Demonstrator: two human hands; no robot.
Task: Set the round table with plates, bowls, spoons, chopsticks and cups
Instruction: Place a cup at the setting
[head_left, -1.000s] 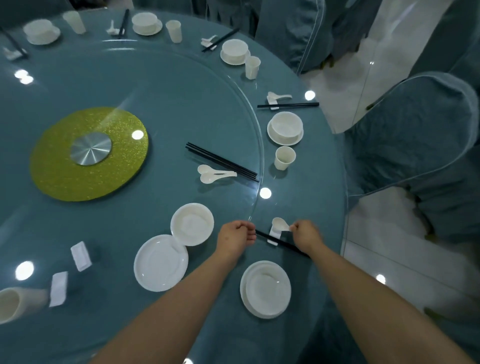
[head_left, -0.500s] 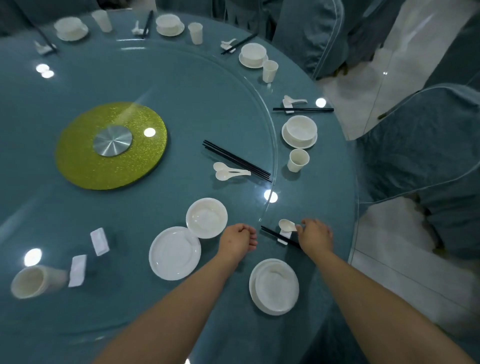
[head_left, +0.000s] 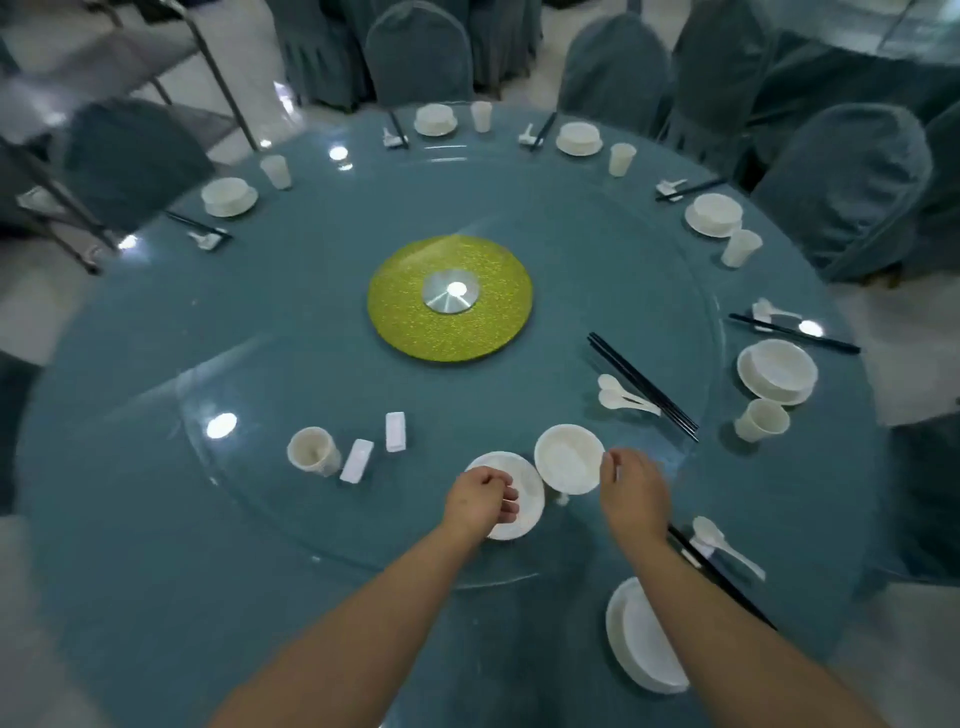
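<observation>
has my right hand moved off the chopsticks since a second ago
Yes. The right hand has left the chopsticks on their rest and moved left, toward the table's centre; it now sits at the bowl on the glass turntable.

We are in a restaurant banquet hall. The large round bench (head_left: 156, 519) wears a blue cloth and carries a glass turntable (head_left: 363, 530) with a gold glitter disc (head_left: 405, 312) at its hub. Repeated white place settings (head_left: 776, 371) ring its edge, chairs in matching blue covers (head_left: 841, 187) stand around it, and another clothed bench (head_left: 852, 57) shows at the far right.
</observation>
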